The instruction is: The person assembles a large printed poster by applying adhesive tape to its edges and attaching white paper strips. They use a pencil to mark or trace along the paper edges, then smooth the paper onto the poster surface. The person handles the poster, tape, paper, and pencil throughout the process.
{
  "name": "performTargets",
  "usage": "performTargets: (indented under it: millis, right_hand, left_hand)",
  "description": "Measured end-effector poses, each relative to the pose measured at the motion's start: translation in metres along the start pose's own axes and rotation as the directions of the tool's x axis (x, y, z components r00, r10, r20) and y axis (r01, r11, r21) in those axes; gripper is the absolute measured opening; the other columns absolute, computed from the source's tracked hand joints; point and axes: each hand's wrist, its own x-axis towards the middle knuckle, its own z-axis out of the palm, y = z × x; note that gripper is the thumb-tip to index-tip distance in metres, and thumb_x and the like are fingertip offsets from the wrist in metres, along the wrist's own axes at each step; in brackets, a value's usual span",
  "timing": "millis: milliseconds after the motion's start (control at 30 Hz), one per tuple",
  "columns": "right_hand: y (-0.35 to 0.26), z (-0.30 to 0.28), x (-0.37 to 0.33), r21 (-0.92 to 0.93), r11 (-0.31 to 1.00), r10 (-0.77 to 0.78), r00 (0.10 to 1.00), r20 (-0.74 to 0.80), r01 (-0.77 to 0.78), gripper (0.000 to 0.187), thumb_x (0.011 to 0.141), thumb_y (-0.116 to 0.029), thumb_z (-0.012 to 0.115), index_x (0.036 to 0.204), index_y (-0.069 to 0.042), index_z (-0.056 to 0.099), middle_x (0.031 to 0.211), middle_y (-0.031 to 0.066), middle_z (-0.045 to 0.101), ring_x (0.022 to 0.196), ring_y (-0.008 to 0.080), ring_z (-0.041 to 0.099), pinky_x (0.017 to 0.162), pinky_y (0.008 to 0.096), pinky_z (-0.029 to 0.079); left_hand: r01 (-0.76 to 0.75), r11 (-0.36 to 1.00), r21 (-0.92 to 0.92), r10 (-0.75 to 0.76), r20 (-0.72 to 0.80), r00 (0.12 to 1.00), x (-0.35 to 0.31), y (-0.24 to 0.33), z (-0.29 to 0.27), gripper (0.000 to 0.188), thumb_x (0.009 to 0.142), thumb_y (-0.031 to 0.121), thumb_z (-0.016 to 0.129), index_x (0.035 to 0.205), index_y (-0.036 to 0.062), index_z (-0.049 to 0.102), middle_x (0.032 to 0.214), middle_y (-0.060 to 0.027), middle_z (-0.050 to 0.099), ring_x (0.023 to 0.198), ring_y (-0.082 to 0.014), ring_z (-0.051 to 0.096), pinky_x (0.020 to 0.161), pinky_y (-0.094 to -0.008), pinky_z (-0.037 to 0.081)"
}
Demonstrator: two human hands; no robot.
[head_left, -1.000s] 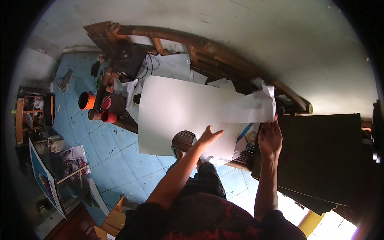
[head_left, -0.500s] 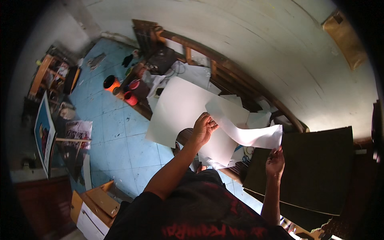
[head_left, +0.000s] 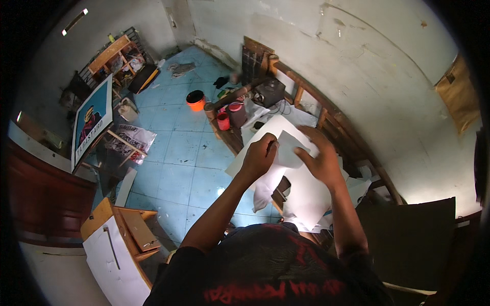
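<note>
My left hand (head_left: 260, 157) is closed, its fingers pinching the left edge of a strip of thin white paper (head_left: 289, 149). Beside the strip's other edge is my right hand (head_left: 323, 159), thumb and fingers spread apart, the thumb reaching over the paper. Whether that thumb presses on it I cannot tell. Beneath both hands a large white sheet (head_left: 311, 196) lies on a wooden bench. A pale, crumpled piece (head_left: 264, 193) hangs below my left hand; I cannot tell if it belongs to the strip.
An orange bucket (head_left: 196, 103) stands on the blue tiled floor (head_left: 168, 178), and a red cup (head_left: 223, 121) sits on the bench. A framed picture (head_left: 94, 122) leans at the left, above a wooden cabinet (head_left: 115, 245). At the right is a dark board (head_left: 408, 245).
My right hand has come up and left from the strip's far end to beside my left hand. The long curved strip now shows as a short flat piece between them. The view has shifted left.
</note>
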Motion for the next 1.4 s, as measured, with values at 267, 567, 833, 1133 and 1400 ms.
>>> performTargets:
  millis: [267,567,833,1133,1400]
  right_hand:
    - [-0.039,0.103,0.077,0.113,0.991,0.027,0.919,0.394,-0.078,0.019,0.085,-0.013,0.069,0.099,-0.001,0.069,0.088,0.0111,0.07,0.082,0.0198,0.064,0.079,0.0329,0.049]
    - [-0.057,0.097,0.093,-0.008,0.969,-0.218,0.872,0.438,0.246,0.021,0.084,-0.021,0.07,0.099,-0.006,0.072,0.098,0.0131,0.071,0.094,0.0297,0.066,0.086,0.0379,0.051]
    - [-0.021,0.06,0.114,-0.155,0.961,-0.066,0.739,0.67,0.227,0.019,0.088,-0.02,0.067,0.102,-0.007,0.07,0.089,0.0132,0.07,0.081,0.0313,0.066,0.072,0.0417,0.049]
    - [0.053,0.013,0.127,-0.216,0.937,-0.102,0.807,0.581,0.274,0.027,0.091,-0.031,0.056,0.099,-0.009,0.068,0.089,0.0141,0.068,0.09,0.0345,0.066,0.079,0.0467,0.051]
    - [0.102,-0.027,0.147,-0.38,0.903,0.081,0.789,0.608,0.2,0.022,0.089,-0.029,0.064,0.094,-0.008,0.07,0.089,0.0102,0.07,0.088,0.0307,0.066,0.078,0.0444,0.05]
  left_hand:
    - [0.265,0.946,-0.185,-0.217,0.244,0.945,-0.034,-0.012,-0.128,0.013,0.095,0.013,0.06,0.1,0.0011,0.059,0.083,-0.0062,0.064,0.076,-0.0114,0.059,0.07,-0.0317,0.049]
    - [0.093,0.987,0.132,-0.132,0.33,0.935,-0.014,-0.033,-0.15,0.015,0.092,0.011,0.064,0.102,0.0009,0.068,0.085,-0.0096,0.068,0.074,-0.0167,0.062,0.071,-0.0333,0.05]
    - [0.009,0.965,0.263,-0.129,0.444,0.886,0.045,-0.009,-0.107,0.022,0.089,0.022,0.068,0.095,0.0014,0.07,0.083,-0.0173,0.07,0.071,-0.0273,0.066,0.067,-0.0388,0.05]
    - [0.053,0.989,0.136,-0.106,0.42,0.901,0.097,-0.024,-0.043,0.023,0.087,0.022,0.069,0.094,0.0004,0.071,0.084,-0.0182,0.069,0.073,-0.0311,0.066,0.069,-0.0396,0.05]
    - [0.041,0.965,0.258,-0.148,0.412,0.899,0.129,-0.017,-0.01,0.021,0.085,0.02,0.069,0.093,0.0004,0.071,0.084,-0.019,0.069,0.075,-0.0323,0.067,0.07,-0.0391,0.051]
